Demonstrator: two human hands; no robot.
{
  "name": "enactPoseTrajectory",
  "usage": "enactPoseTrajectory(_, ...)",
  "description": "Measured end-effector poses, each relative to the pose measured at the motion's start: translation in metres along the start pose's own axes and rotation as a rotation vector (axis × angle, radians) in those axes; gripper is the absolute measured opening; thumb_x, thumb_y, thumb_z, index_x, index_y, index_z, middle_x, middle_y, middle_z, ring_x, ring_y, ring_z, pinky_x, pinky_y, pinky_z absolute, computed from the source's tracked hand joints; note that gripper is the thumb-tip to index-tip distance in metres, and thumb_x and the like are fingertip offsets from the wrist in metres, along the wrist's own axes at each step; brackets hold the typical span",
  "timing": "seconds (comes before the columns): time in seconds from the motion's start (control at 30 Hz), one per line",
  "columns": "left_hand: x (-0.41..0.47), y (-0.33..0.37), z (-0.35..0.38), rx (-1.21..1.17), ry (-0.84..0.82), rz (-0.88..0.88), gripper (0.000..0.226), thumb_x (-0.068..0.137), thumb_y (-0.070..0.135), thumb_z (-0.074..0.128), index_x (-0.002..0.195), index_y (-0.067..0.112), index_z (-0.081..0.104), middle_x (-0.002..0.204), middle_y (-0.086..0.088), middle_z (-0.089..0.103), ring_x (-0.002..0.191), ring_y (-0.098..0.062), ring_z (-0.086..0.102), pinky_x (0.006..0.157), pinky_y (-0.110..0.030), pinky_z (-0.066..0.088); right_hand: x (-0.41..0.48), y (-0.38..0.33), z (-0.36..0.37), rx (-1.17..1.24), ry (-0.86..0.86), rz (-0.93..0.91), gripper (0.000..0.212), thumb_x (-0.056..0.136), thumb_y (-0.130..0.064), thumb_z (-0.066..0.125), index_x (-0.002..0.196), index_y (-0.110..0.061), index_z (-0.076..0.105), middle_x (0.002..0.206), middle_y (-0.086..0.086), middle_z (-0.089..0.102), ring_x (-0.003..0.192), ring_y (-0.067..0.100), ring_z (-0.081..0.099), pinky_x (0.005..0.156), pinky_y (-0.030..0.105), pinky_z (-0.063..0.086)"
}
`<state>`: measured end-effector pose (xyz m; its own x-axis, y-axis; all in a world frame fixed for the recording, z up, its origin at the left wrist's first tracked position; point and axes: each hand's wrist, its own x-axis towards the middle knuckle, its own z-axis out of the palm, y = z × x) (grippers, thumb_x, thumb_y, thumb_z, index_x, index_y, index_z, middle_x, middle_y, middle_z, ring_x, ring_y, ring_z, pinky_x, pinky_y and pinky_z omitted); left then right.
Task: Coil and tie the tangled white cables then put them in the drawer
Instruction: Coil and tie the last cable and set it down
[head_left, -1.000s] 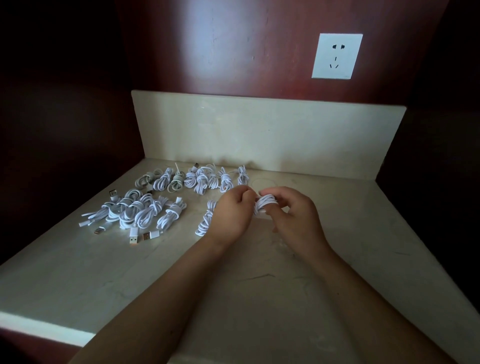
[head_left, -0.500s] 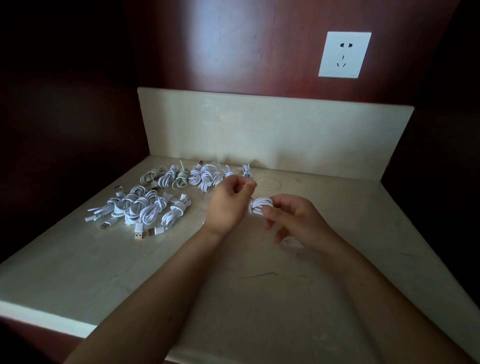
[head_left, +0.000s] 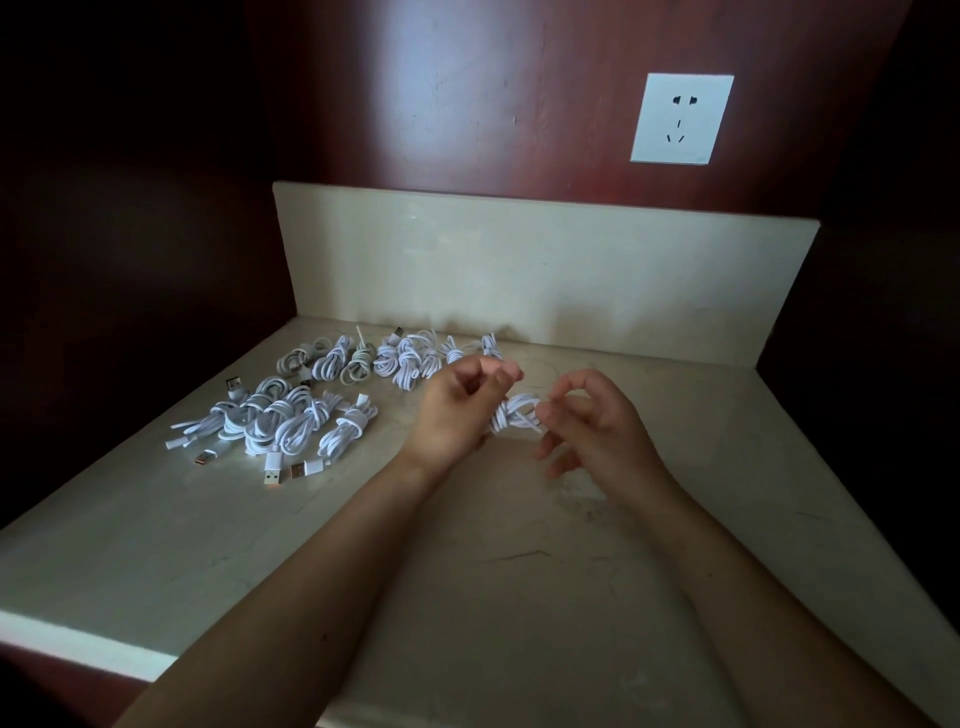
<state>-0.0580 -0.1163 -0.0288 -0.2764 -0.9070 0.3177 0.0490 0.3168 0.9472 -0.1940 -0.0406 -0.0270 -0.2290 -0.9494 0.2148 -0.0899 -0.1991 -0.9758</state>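
Coil (head_left: 516, 417) over counter (head_left: 519, 571), our left grip (head_left: 454, 415) and right grip (head_left: 602, 426) clamped on it; tied bundles (head_left: 291, 426) left of coil.

Single head-worn wide-angle view, forward and down, close over the countertop (head_left: 208, 545).

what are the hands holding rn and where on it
A coiled white cable between both hands: the right hand pinches its right end, the left hand grips its left end.
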Motion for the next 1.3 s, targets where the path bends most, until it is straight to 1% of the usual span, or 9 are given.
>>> enactPoseTrajectory(0.17,-0.002,-0.004,0.004,0.016,-0.003,-0.154,0.015,0.099,0.02,0.055,0.098,0.015,0.069,0.054,0.009,0.048,0.038,-0.004,0.035,0.036,-0.018,0.032,0.004,0.014,-0.003,-0.406,0.109,-0.303,0.019,0.085,-0.013,0.07,0.082,-0.029,0.06,0.091,-0.013,0.063,0.068,0.012,0.062,0.056,0.032,0.05)
enactPoseTrajectory(0.27,-0.002,-0.004,0.005,-0.015,0.02,-0.234,0.017,0.099,0.021,0.053,0.101,0.018,0.07,0.046,0.015,0.047,0.038,-0.003,0.033,0.038,-0.018,0.033,0.003,0.012,-0.002,-0.565,0.118,-0.464,0.019,0.083,-0.008,0.069,0.08,-0.027,0.064,0.093,-0.013,0.06,0.076,0.009,0.061,0.06,0.023,0.042)
enactPoseTrajectory(0.4,0.0,-0.004,0.006,-0.041,0.053,-0.25,0.019,0.1,0.019,0.05,0.102,0.017,0.07,0.048,0.01,0.044,0.037,-0.005,0.033,0.038,-0.017,0.032,0.001,0.011,-0.005,-0.619,0.067,-0.555,0.02,0.079,-0.008,0.07,0.085,-0.028,0.072,0.096,-0.015,0.06,0.077,0.01,0.063,0.059,0.017,0.042)
enactPoseTrajectory(0.57,-0.003,-0.004,0.008,-0.059,0.055,-0.246,0.018,0.1,0.018,0.051,0.101,0.016,0.068,0.06,0.002,0.047,0.036,-0.004,0.037,0.037,-0.017,0.033,0.001,0.009,-0.005,-0.615,0.114,-0.551,0.015,0.08,-0.016,0.077,0.084,-0.03,0.075,0.093,-0.016,0.063,0.077,0.008,0.063,0.061,0.016,0.043)
enactPoseTrajectory(0.8,-0.005,-0.001,0.013,0.008,0.034,-0.16,0.022,0.099,0.019,0.053,0.084,0.02,0.069,0.059,0.0,0.053,0.035,-0.004,0.038,0.034,-0.017,0.031,0.001,0.008,-0.006,-0.624,0.218,-0.511,0.01,0.084,-0.018,0.071,0.082,-0.028,0.071,0.083,-0.018,0.068,0.074,0.001,0.065,0.061,0.031,0.053)
enactPoseTrajectory(0.9,-0.005,0.001,0.012,-0.035,0.011,-0.136,0.024,0.099,0.022,0.054,0.081,0.022,0.07,0.058,0.001,0.057,0.036,-0.004,0.037,0.036,-0.016,0.03,0.002,0.007,-0.004,-0.457,0.242,-0.424,0.02,0.084,-0.012,0.071,0.079,-0.031,0.069,0.076,-0.014,0.071,0.068,0.007,0.069,0.062,0.032,0.055)
enactPoseTrajectory(1.07,-0.006,0.002,0.013,-0.09,-0.024,-0.09,0.025,0.099,0.021,0.053,0.084,0.023,0.072,0.057,0.007,0.061,0.038,-0.005,0.037,0.038,-0.017,0.031,0.006,0.002,0.001,-0.042,0.284,-0.198,0.022,0.088,0.003,0.065,0.078,-0.016,0.067,0.068,0.004,0.068,0.054,0.009,0.066,0.055,0.022,0.054)
enactPoseTrajectory(1.2,-0.008,-0.001,0.014,-0.005,-0.159,-0.107,0.023,0.102,0.019,0.049,0.105,0.018,0.071,0.082,0.004,0.07,0.053,-0.003,0.053,0.051,-0.02,0.045,0.007,0.005,-0.009,-0.066,0.283,-0.157,0.021,0.089,0.001,0.065,0.078,-0.017,0.065,0.068,0.002,0.067,0.054,0.009,0.064,0.051,0.025,0.055)
enactPoseTrajectory(1.3,-0.008,-0.001,0.012,-0.013,-0.275,-0.171,0.028,0.099,0.013,0.054,0.125,0.015,0.063,0.097,0.005,0.069,0.07,0.001,0.06,0.062,-0.016,0.05,0.008,0.008,-0.016,-0.08,0.277,-0.103,0.019,0.091,0.0,0.063,0.079,-0.015,0.063,0.074,0.004,0.068,0.057,0.008,0.066,0.05,0.024,0.055)
